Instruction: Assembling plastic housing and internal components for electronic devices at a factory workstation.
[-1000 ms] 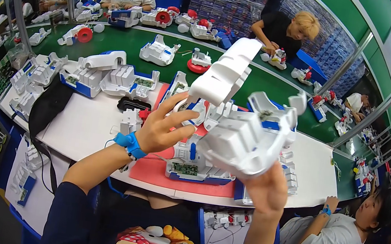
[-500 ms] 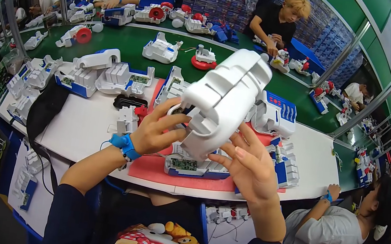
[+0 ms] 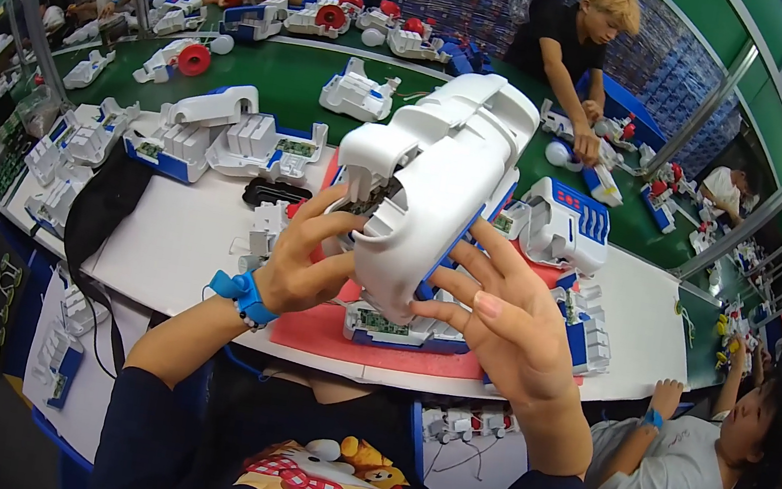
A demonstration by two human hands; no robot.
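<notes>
Raised over the bench is a white plastic toy housing (image 3: 450,188) with a blue edge along its right side. My left hand (image 3: 306,257) grips its lower left, fingertips by an opening where dark inner parts show. On the other side, the fingers of my right hand (image 3: 515,329) support the blue edge, thumb held apart from it. Directly below lies a white and blue half shell (image 3: 403,332) with a green circuit board, partly hidden by the housing and my hands. It rests on a red foam mat (image 3: 312,334).
Several open shells with boards (image 3: 263,153) stand at the left of the white bench (image 3: 159,240). A blue-faced housing (image 3: 566,225) lies right of my hands. Beyond runs a green conveyor belt (image 3: 284,82) carrying parts. Co-workers sit across it; another person (image 3: 671,469) sits close on my right.
The housing has turned in my hands, so its blue edge and the dark parts in its opening now show. Across the belt, a co-worker's hand has moved right. My view has shifted slightly.
</notes>
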